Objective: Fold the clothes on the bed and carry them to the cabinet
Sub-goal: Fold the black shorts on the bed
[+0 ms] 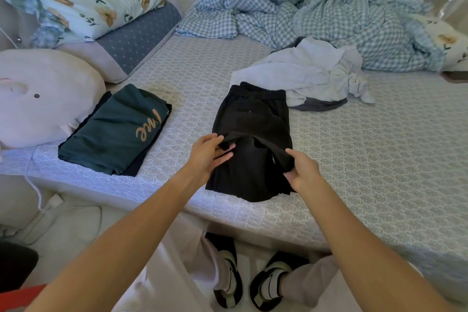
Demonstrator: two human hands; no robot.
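Near the bed's [354, 160] left edge we list a folded green shirt [114, 132]. At the front edge, black shorts [253, 119]: our left hand [207, 154] and right hand [304, 172] pinch their raised fold, fingers closed on cloth. Behind, a white clothes heap [309, 71].

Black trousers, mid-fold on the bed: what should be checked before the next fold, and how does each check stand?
1. Left hand grip on black trousers edge: ok.
2. Right hand grip on same edge: ok.
3. Waistband flat: ok.
4. Near end fully on the bed: not ok, it overhangs the edge.
5. White clothes heap clear of trousers: cannot tell.
6. Green folded garment apart: ok.
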